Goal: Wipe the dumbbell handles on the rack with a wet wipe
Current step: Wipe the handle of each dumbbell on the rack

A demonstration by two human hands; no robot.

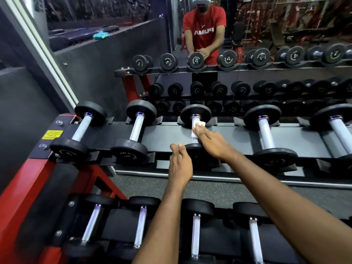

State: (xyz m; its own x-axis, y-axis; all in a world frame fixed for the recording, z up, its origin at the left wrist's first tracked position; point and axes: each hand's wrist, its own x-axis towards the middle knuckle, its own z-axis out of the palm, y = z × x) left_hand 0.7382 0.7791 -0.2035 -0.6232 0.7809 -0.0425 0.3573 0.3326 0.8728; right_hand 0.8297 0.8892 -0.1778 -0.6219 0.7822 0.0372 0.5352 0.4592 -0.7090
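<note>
Hands: right hand (213, 143) presses a white wet wipe (197, 128) around the handle of the third dumbbell (196, 115) on the top tier; left hand (180, 161) grips that dumbbell's near head. Rack (28, 187): red-and-black, tiered, dumbbells in rows. Mirror (285, 25) behind it.

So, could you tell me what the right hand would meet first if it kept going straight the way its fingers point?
Probably the far weight plate of the same dumbbell. The right hand presses the wet wipe on the handle and points along it toward that plate, though depth is hard to judge here.
</note>
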